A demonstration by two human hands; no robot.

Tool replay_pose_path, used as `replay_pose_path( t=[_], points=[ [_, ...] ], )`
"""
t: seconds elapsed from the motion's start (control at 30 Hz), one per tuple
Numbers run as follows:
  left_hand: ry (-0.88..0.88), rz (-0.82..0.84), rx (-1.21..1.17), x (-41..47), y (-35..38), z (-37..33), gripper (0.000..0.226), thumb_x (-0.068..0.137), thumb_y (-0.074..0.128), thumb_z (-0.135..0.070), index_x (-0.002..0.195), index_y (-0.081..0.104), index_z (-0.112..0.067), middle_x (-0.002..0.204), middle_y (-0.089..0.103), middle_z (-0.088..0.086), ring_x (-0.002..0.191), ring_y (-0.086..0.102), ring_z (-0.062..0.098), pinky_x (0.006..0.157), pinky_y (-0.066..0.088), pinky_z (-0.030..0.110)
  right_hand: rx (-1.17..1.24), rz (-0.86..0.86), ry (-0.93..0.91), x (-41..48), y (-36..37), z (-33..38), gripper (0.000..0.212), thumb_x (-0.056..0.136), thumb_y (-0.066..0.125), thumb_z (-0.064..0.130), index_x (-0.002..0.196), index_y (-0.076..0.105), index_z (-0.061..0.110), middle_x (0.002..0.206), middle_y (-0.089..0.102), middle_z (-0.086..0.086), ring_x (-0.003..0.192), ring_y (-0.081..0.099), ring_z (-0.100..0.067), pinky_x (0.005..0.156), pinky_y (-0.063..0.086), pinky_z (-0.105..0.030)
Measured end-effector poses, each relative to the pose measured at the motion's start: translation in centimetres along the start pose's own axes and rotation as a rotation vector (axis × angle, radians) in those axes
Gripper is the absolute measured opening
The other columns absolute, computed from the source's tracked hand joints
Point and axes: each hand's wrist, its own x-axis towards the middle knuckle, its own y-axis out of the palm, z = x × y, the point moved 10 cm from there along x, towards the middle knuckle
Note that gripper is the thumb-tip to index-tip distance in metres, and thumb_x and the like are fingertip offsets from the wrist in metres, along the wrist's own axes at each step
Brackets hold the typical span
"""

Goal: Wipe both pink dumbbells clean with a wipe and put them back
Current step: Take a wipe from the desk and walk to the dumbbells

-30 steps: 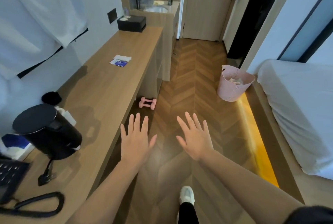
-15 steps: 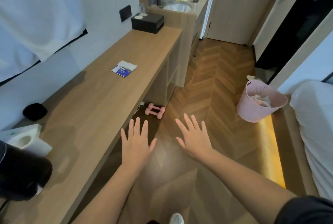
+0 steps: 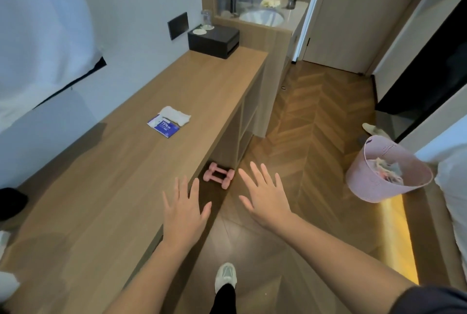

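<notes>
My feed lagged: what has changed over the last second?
The person stepped forward along the desk; the pink dumbbells and wipe packet look nearer, and the kettle has left the view. Nothing taken hold of or let go. The left hand and right hand stay open and empty; dumbbells stay on the floor, packet on the desk.

packet (image 3: 164,127) print — too small
</notes>
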Motion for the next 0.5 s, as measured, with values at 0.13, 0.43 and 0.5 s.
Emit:
replay_pose_path(
  t=[0.13,0.43,0.5],
  points=[
    [-0.048,0.047,-0.007,7.7,0.6,1.4,0.068,0.096,0.032,-0.058,0.153,0.021,-0.022,0.163,0.011,0.008,0.15,0.002,0.028,0.118,0.009,0.053,-0.012,0.039,-0.031,7.5,-0.8,-1.3,0.064,0.102,0.033,0.051,0.157,0.004,0.035,0.167,0.0,-0.003,0.153,-0.002,-0.03,0.12,0.008,-0.054],
    [-0.159,0.151,0.025,18.6,1.3,5.2,0.064,0.099,0.031,-0.053,0.154,0.019,-0.021,0.163,0.013,0.008,0.15,0.005,0.027,0.117,0.012,0.054,0.011,0.146,-0.161,21.0,-1.0,-0.7,0.063,0.104,0.032,0.048,0.157,0.003,0.032,0.167,-0.001,-0.003,0.153,-0.002,-0.03,0.121,0.01,-0.054],
    [-0.219,0.178,0.015,20.2,1.8,6.4,0.064,0.099,0.033,-0.051,0.153,0.022,-0.02,0.162,0.015,0.008,0.15,0.006,0.027,0.117,0.013,0.055,0.01,0.168,-0.23,24.3,-0.8,0.3,0.063,0.104,0.036,0.044,0.157,0.005,0.031,0.167,0.001,-0.004,0.153,0.0,-0.03,0.121,0.011,-0.055]
  ],
)
